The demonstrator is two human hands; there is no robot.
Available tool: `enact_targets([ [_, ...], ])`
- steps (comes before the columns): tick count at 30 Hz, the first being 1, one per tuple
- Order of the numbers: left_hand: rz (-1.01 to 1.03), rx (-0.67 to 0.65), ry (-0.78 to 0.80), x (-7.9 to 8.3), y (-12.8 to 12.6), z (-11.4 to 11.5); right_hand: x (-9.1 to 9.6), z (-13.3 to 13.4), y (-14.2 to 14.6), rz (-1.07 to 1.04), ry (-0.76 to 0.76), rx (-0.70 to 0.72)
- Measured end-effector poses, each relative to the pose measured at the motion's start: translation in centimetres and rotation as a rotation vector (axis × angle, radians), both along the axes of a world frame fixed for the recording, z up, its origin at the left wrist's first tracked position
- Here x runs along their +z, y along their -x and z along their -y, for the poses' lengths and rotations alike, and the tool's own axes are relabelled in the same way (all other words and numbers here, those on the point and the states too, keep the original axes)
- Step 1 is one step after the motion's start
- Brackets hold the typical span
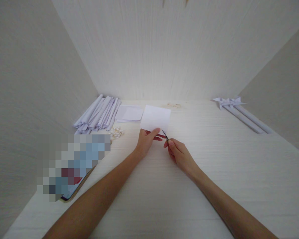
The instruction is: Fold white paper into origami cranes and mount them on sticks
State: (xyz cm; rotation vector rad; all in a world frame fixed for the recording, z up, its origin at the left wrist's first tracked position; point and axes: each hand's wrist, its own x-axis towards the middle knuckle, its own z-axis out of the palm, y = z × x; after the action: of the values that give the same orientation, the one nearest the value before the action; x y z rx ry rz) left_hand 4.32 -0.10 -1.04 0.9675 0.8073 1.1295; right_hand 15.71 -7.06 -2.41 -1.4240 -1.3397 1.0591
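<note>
My left hand [146,141] holds a white sheet of paper [155,118] near its front edge. The thumb lies on top and the fingers are underneath. My right hand [178,153] is closed around small dark pointed scissors [165,135]. Their tip reaches the paper's lower right edge; whether they are cutting into it cannot be made out. The scissors' handles are mostly hidden in the fingers.
Rolled paper tubes [99,114] are piled at the back left, beside flat paper sheets [129,113]. Loose rubber bands [117,132] lie nearer. A phone [76,189], mostly blurred out, rests at left. Folded paper pieces [230,102] and two long tubes [246,119] occupy the right. Walls enclose the table.
</note>
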Motion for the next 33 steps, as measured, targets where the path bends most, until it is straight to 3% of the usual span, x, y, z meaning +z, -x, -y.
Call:
enact_targets([
  [7, -0.009, 0.078, -0.022, -0.06, 0.03, -0.17, -0.15, 0.0, 0.01, 0.009, -0.007, 0.004],
  [33, -0.065, 0.014, 0.003, 0.1, -0.12, 0.53, 0.17, 0.06, 0.07, -0.147, 0.018, -0.015],
])
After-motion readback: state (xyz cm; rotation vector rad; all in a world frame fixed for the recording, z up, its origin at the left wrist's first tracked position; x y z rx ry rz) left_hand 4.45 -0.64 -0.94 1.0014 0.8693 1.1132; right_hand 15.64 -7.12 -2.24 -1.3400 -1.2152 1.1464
